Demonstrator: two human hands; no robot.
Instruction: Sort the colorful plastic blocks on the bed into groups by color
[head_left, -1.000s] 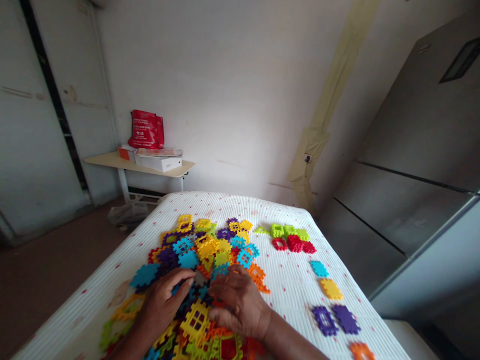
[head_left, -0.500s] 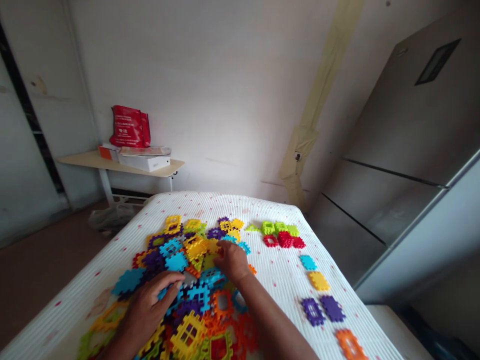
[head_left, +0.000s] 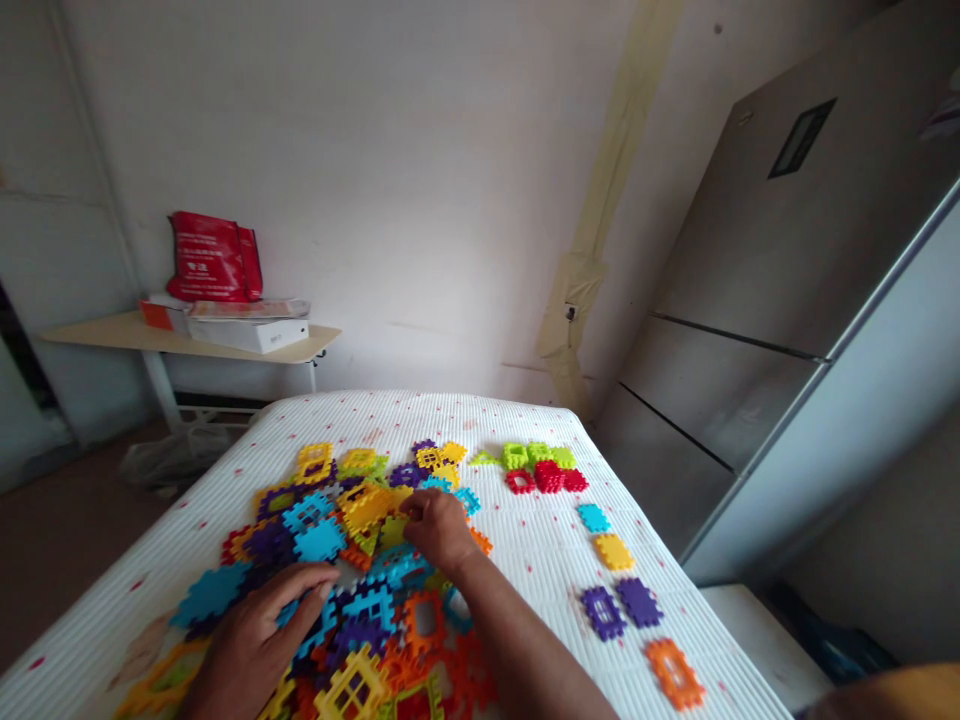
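A heap of coloured interlocking plastic tiles (head_left: 352, 520) lies on a white ribbed table cover (head_left: 525, 560). My right hand (head_left: 439, 528) reaches into the far middle of the heap, fingers curled down onto yellow and green pieces; what they grip is hidden. My left hand (head_left: 251, 635) rests flat on the near left of the heap, fingers stretched out over blue tiles. Sorted apart on the right lie green tiles (head_left: 536, 455), red tiles (head_left: 546, 479), a blue tile (head_left: 593, 517), a yellow tile (head_left: 614, 550), two purple tiles (head_left: 621, 606) and an orange tile (head_left: 674, 672).
A grey refrigerator (head_left: 757, 310) stands close to the table's right side. A small side table (head_left: 187, 340) at the back left carries a red bag (head_left: 214, 257) and a white box. The wall is behind the table, brown floor to the left.
My right hand has left the near part of the heap and reached forward to its far middle. The view has swung to the right. My left hand has stayed on the heap.
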